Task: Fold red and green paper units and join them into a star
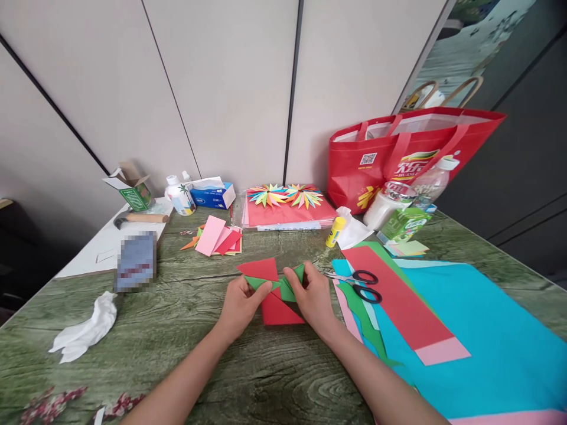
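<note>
A folded paper piece with red flaps (279,310) and green folded parts (289,290) is held just above the table in front of me. My left hand (243,304) pinches its green part on the left, thumb on top. On the other side, my right hand (312,293) pinches the green part near the upper right corner. One red flap points up and left between the hands, and another red part hangs below them. The fingers under the paper are partly hidden.
Scissors (365,285) lie on coloured sheets (478,330) at the right. Behind are a glue stick (335,232), small paper pieces (217,236), folded paper stars (286,196) and a red bag (367,165). A crumpled tissue (87,327) and a hammer (142,218) are left.
</note>
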`<state>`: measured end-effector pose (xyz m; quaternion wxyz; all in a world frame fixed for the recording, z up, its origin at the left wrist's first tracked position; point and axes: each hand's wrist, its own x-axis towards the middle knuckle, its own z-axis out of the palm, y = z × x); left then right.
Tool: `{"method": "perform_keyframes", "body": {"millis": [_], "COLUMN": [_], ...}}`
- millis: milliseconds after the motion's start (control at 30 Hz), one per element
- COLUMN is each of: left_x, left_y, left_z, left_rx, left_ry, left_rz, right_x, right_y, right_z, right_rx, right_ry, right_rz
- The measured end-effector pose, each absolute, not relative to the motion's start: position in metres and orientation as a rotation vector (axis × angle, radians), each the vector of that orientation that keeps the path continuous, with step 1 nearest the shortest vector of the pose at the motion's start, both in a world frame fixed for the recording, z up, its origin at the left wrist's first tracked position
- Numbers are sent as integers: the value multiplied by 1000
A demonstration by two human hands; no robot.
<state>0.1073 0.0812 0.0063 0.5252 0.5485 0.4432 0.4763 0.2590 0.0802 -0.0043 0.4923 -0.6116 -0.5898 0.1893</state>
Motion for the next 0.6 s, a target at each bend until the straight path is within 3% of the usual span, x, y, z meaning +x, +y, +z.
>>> {"method": "perform_keyframes", "body": {"millis": [600], "left_x": [121], "left_y": [67], "left_z": [5], "left_rx": [1182], "left_ry": [1068], "left_rz": [1182], "right_x": [259], "right_y": [79], "right_z": [-3], "right_rx": [-1510], "right_ry": [-1416], "right_rz": [364]}}
